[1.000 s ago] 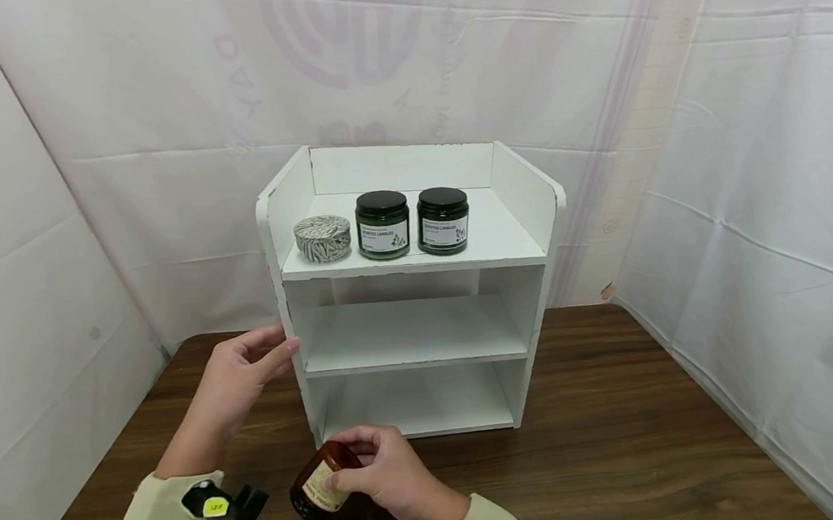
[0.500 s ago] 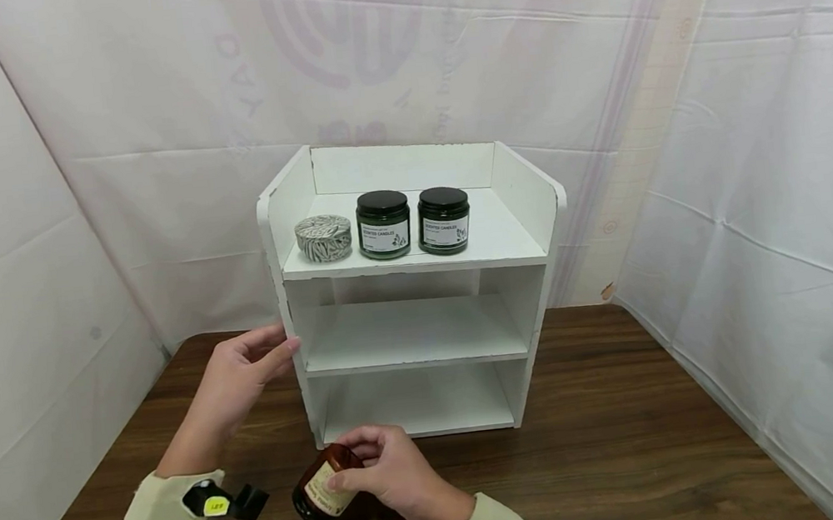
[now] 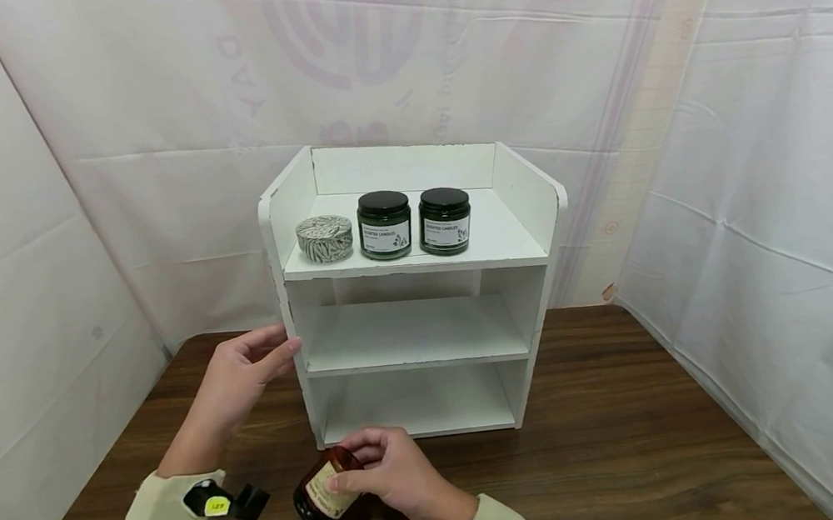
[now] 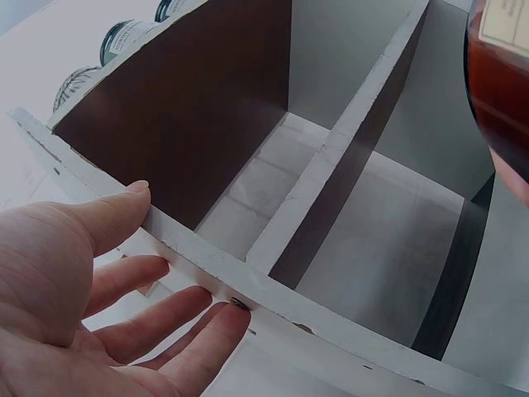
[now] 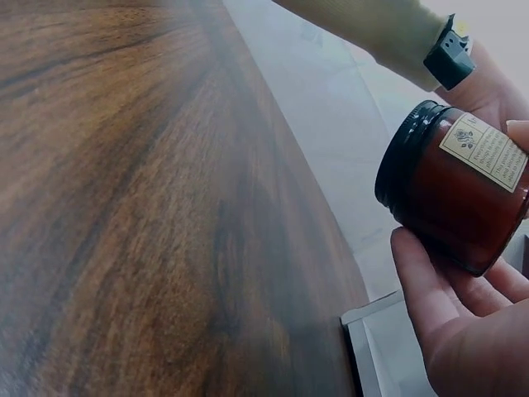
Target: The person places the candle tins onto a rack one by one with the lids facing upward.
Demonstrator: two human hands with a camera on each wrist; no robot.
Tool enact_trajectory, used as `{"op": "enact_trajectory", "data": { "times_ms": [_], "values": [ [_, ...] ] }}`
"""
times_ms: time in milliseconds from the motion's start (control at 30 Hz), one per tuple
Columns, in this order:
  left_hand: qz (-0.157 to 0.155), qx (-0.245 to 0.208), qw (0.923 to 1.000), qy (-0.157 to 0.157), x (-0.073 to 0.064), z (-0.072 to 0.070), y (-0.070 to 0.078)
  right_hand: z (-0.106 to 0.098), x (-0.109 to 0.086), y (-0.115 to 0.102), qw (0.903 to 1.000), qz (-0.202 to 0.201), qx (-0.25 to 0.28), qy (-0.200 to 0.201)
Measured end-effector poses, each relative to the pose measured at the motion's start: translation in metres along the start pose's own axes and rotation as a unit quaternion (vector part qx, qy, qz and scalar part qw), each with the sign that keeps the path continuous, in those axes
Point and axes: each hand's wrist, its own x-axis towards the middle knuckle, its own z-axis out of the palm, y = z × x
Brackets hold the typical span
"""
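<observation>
My right hand [image 3: 400, 479] grips an amber glass candle jar [image 3: 327, 492] low in front of the shelf's left corner. The jar is tilted, its black lid toward the lower left and its cream label facing up. In the right wrist view, fingers lie below the amber jar [image 5: 463, 186] and a thumb tip shows at the label. My left hand [image 3: 246, 368] touches the left side panel of the white shelf unit [image 3: 415, 362]. Seen from the left wrist, the thumb lies at the panel's front edge and fairly straight fingers rest along its outer side.
On the top shelf stand a round patterned tin [image 3: 325, 239] and two dark green scented candle jars with black lids, the left jar [image 3: 384, 225] and the right jar [image 3: 445, 221]. A dark wooden table [image 3: 630, 440] carries the unit. White sheets [image 3: 172, 149] hang around it.
</observation>
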Motion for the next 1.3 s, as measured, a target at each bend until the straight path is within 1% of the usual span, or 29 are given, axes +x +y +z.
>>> {"op": "enact_trajectory", "data": {
  "times_ms": [333,533,667,833,1033,1167,1300],
  "values": [
    [0.002,0.002,1.0000,-0.002,-0.0016,-0.0001,0.0017,-0.0010,-0.0011,-0.0017,0.9997,0.009,0.021,-0.008],
    [0.001,-0.001,1.0000,0.001,-0.0013,0.0004,0.0013,-0.0010,-0.0028,-0.0012,0.9991,0.007,0.041,-0.012],
    [-0.002,0.001,1.0000,0.002,-0.0003,0.0006,0.0002,-0.0008,-0.0041,-0.0013,0.9984,-0.002,0.053,-0.017],
    [-0.003,0.004,1.0000,0.003,0.0000,0.0004,0.0002,-0.0002,-0.0048,-0.0013,0.9981,-0.012,0.058,-0.014],
    [-0.008,0.007,0.9999,0.002,-0.0004,0.0001,0.0011,0.0001,-0.0045,-0.0007,0.9980,-0.015,0.061,-0.009],
    [-0.006,0.008,1.0000,0.001,-0.0006,-0.0001,0.0011,-0.0001,-0.0039,-0.0006,0.9980,-0.012,0.062,-0.009],
    [-0.005,0.004,1.0000,0.000,-0.0006,0.0001,0.0014,-0.0002,-0.0034,-0.0013,0.9985,-0.006,0.054,0.002]
  ]
}}
